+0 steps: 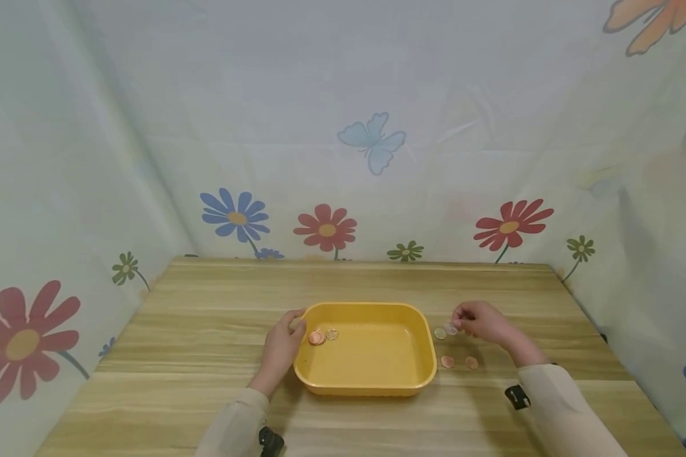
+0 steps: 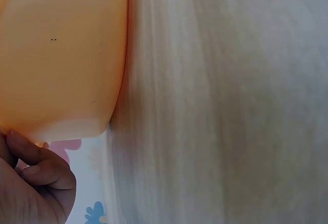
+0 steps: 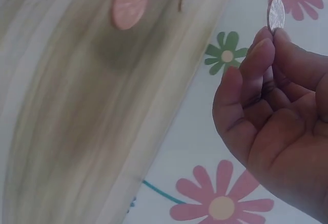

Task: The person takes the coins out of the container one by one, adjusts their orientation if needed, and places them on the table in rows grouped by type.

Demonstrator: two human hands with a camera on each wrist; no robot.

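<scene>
A yellow tray (image 1: 366, 384) sits on the wooden table. My left hand (image 1: 282, 346) grips its left rim; the left wrist view shows the curled fingers (image 2: 48, 170) at the tray's corner. Inside, at the left end, lie copper-coloured coins (image 1: 317, 337), overlapping, and beside them a silver coin (image 1: 332, 334). To the right of the tray, my right hand (image 1: 483, 322) pinches a silver coin (image 3: 277, 14) between thumb and fingertips, held on edge in the right wrist view. Another silver coin (image 1: 440, 333) lies between that hand and the tray.
Two copper-coloured coins lie on the table right of the tray, a nearer one (image 1: 447, 362) and a farther one (image 1: 471, 362). A flower-printed cloth (image 1: 434, 209) hangs behind the table (image 1: 217, 324) and along both sides.
</scene>
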